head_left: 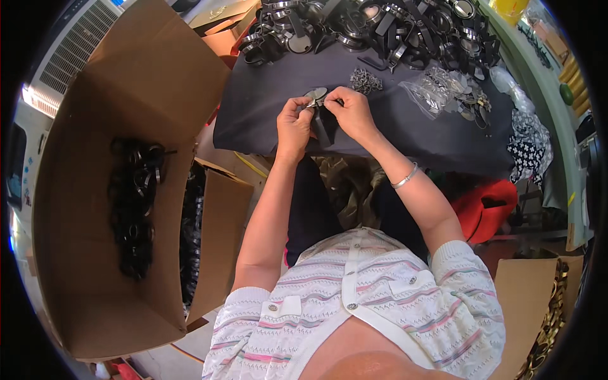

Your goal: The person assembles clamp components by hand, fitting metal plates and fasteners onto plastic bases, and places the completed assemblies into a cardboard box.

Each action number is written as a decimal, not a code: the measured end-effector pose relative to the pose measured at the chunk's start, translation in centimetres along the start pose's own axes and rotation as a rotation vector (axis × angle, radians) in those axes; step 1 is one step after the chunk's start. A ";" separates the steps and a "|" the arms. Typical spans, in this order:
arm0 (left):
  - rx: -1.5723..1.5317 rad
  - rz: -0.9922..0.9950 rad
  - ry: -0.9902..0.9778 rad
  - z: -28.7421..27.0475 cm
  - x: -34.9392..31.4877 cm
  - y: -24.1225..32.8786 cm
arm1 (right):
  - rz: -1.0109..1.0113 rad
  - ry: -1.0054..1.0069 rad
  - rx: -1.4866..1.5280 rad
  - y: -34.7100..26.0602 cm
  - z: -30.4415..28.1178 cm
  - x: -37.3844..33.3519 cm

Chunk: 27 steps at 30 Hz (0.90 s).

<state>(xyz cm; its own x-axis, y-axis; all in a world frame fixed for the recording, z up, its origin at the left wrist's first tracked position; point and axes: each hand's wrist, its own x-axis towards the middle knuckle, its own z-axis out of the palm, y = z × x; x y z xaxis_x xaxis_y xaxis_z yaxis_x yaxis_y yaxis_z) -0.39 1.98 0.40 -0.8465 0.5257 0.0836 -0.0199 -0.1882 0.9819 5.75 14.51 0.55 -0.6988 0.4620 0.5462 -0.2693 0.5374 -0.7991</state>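
Observation:
My left hand (294, 125) is closed, its thumb and fingers pinching a wristwatch with a round silver case (316, 94) above the dark cloth. The watch's black strap (324, 130) hangs down between my hands. My right hand (351, 113) is closed too, thumb and fingertips pinched together against the right side of the watch. Whatever sits between those fingertips is too small to make out. Just beyond my right hand lies a little heap of small metal parts (366, 80). Farther right, a clear plastic bag (434, 92) holds silvery pieces, with flat metal pieces (475, 104) loose beside it.
Many black-strapped watches (354, 25) are piled along the table's far side. A large open cardboard box (69, 221) with dark watches stands at left, a smaller box (221, 234) beside it. Red cloth (484, 209) hangs at right, above a box (516, 297) with gold-coloured bands.

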 end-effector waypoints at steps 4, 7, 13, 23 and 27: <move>0.040 -0.017 0.036 0.0 -0.4 0.2 | 0.007 -0.046 -0.042 -0.3 0.1 -0.4; 0.027 -0.028 0.036 -0.1 -0.5 0.3 | -0.035 -0.037 -0.066 -0.6 0.0 -0.6; -0.012 -0.022 0.030 -0.2 -0.4 0.2 | -0.011 -0.023 -0.033 -0.8 0.0 -0.7; -0.004 -0.028 0.027 0.2 0.0 0.0 | 0.045 -0.068 -0.056 -0.5 -0.4 0.0; 0.039 0.023 0.026 0.2 0.3 0.4 | -0.171 -0.020 -0.297 -1.4 0.0 1.0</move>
<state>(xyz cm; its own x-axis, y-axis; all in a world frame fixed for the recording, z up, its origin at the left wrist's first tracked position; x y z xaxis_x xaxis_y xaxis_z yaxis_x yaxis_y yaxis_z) -0.52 2.22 0.86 -0.8601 0.4998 0.1023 0.0198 -0.1676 0.9857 5.48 14.20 2.24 -0.6734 0.3352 0.6589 -0.1813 0.7892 -0.5868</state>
